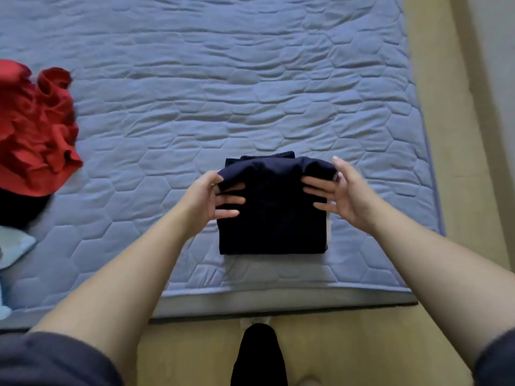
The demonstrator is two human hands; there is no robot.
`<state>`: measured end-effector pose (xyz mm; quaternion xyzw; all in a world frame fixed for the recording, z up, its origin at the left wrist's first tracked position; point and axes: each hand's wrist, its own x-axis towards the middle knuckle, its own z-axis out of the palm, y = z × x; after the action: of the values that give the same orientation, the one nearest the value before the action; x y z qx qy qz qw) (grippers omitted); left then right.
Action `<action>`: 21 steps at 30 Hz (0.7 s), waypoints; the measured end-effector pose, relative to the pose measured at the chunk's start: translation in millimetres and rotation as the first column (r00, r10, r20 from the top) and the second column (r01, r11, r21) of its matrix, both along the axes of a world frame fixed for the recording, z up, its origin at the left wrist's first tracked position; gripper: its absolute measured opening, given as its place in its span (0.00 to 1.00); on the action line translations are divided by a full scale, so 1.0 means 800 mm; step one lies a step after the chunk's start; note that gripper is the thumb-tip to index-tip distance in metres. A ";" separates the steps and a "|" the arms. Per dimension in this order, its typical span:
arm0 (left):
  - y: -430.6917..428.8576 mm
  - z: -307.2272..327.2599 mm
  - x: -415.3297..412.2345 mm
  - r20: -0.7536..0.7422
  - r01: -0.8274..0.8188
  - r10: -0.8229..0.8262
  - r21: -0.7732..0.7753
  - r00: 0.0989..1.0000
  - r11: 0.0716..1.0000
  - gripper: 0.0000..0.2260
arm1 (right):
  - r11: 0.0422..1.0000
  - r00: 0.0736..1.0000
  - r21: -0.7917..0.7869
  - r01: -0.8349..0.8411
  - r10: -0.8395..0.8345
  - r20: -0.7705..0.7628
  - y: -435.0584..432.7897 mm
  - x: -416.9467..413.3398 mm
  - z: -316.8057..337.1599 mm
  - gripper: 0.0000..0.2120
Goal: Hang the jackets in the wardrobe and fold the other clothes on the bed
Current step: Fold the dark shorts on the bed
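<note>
At the left edge of the frame a crumpled red garment is lying on the quilted blue bed, with a black item just below it and a pale blue cloth lower still. Just below and right of the frame's centre, near the bed's lower edge, a folded navy garment is being handled. It is lying as a nearly square block, with its straight bottom edge parallel to the bed's edge. Its upper end is rounded over into a flap whose long axis is running left to right across the frame. The flap's left end is being pinched by the left hand, thumb on top and loosely spread fingers beneath. The flap's right end is being held by the right hand, with the thumb raised behind it and nearly straight fingers laid across the front. A strip of yellowish floor is showing at the right.
</note>
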<state>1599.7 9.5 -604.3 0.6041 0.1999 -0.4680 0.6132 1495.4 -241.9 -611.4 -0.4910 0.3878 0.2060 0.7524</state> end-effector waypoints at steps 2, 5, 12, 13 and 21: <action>-0.023 -0.041 0.031 0.036 0.028 -0.030 0.069 0.999 0.997 0.10 | 0.999 1.000 -0.045 -0.010 0.009 -0.020 -0.004 0.035 -0.036 0.18; -0.044 -0.109 0.049 0.212 -0.018 -0.040 0.263 0.976 0.965 0.18 | 0.972 0.999 -0.235 0.027 -0.031 -0.013 0.007 0.065 -0.097 0.18; -0.016 -0.172 0.018 0.341 -0.104 -0.044 0.402 0.939 0.910 0.32 | 0.786 0.992 -0.613 0.077 -0.122 -0.032 0.039 0.031 -0.157 0.29; -0.013 -0.171 0.012 0.243 -0.036 -0.051 0.341 0.969 0.939 0.30 | 0.832 0.989 -0.554 0.034 -0.107 -0.099 0.037 0.027 -0.156 0.23; -0.014 -0.122 -0.010 0.094 0.031 -0.067 0.344 0.993 0.938 0.14 | 0.994 0.963 -0.109 -0.030 0.000 -0.270 0.010 0.013 -0.098 0.15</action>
<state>1592.0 -2.1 -702.2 0.7299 0.2308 -0.4091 0.4966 1505.5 -233.7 -690.2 -0.5027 0.4939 0.2546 0.6622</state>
